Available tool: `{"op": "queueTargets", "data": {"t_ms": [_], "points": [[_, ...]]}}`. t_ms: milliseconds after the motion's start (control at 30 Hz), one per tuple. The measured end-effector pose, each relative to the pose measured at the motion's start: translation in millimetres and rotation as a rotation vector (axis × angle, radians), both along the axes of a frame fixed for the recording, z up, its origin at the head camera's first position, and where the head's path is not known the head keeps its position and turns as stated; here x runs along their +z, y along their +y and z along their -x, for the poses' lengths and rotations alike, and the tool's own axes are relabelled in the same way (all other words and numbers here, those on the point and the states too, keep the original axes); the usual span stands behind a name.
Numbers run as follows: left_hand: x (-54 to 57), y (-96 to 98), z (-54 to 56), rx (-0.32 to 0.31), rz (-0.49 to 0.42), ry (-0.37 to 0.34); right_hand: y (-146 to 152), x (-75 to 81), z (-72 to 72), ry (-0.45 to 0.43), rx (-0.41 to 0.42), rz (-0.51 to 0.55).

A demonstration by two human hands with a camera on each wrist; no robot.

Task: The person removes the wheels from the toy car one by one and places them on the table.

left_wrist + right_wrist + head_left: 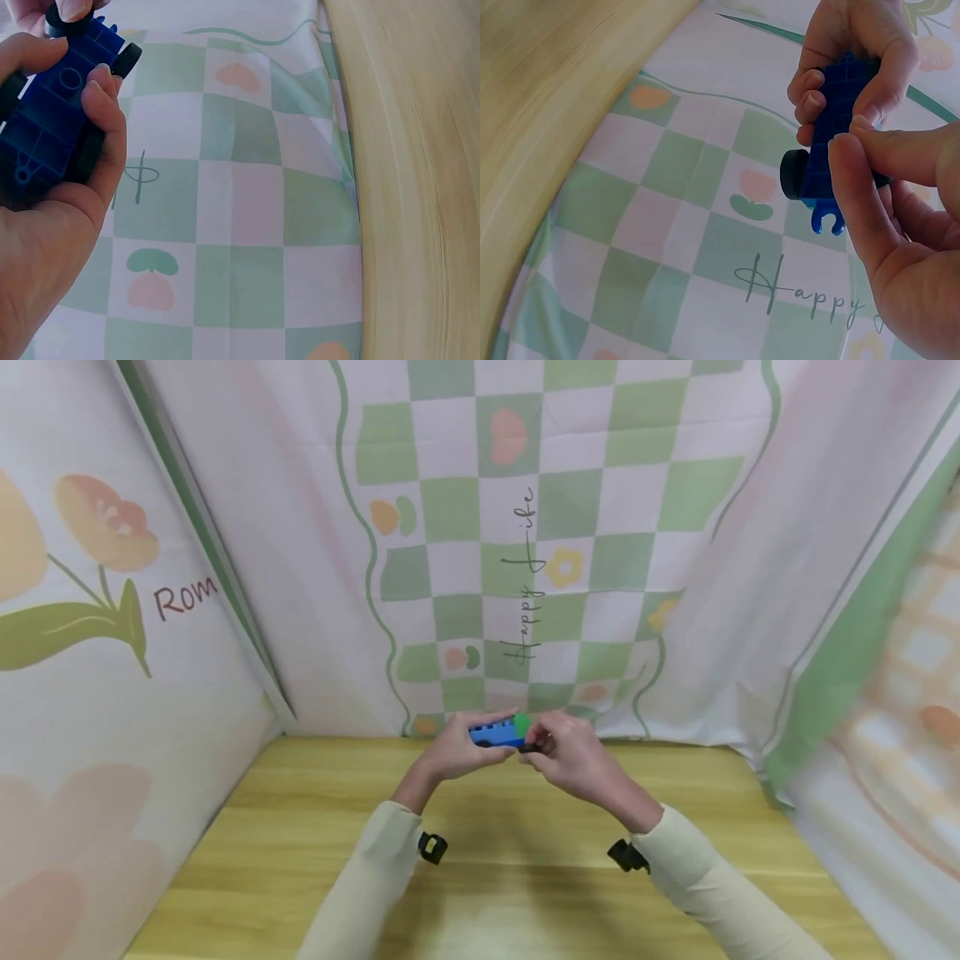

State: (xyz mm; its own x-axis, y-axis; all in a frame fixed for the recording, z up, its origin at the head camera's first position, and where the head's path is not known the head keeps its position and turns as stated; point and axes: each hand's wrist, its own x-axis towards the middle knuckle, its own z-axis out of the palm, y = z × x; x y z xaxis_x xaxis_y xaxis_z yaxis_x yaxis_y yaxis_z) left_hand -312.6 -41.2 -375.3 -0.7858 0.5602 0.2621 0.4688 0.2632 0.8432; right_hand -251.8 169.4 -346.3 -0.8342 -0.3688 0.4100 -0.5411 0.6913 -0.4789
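Observation:
A blue toy vehicle (495,733) with a green part at one end is held above the table by my left hand (456,753), its fingers and thumb wrapped along the sides. In the left wrist view its ribbed dark-blue underside (45,124) faces the camera. A black wheel (795,175) and a small forked blue hitch (827,219) show at the near end in the right wrist view. With thumb and fingertips, my right hand (573,753) pinches another black wheel (66,24) at that end of the vehicle.
Beneath both hands lies a wood-grain table (480,893). Behind it hangs a green-and-white checked cloth (510,510), and printed fabric walls stand at left (67,710) and right (900,693). Black wrist devices (432,847) sit by the cream sleeves (367,877).

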Motion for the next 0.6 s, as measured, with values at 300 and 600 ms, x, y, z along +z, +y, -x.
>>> {"op": "queueTargets", "data": {"t_ms": [300,600], "points": [[-2.5,-6.8,1.2,0.015,0.015,0.024,8.3,-8.0,1.5,-0.077,0.042,0.044],[-5.6,-12.1,3.1,0.059,0.065,0.009,37.3,-21.6,13.7,-0.195,-0.021,0.115]]}}
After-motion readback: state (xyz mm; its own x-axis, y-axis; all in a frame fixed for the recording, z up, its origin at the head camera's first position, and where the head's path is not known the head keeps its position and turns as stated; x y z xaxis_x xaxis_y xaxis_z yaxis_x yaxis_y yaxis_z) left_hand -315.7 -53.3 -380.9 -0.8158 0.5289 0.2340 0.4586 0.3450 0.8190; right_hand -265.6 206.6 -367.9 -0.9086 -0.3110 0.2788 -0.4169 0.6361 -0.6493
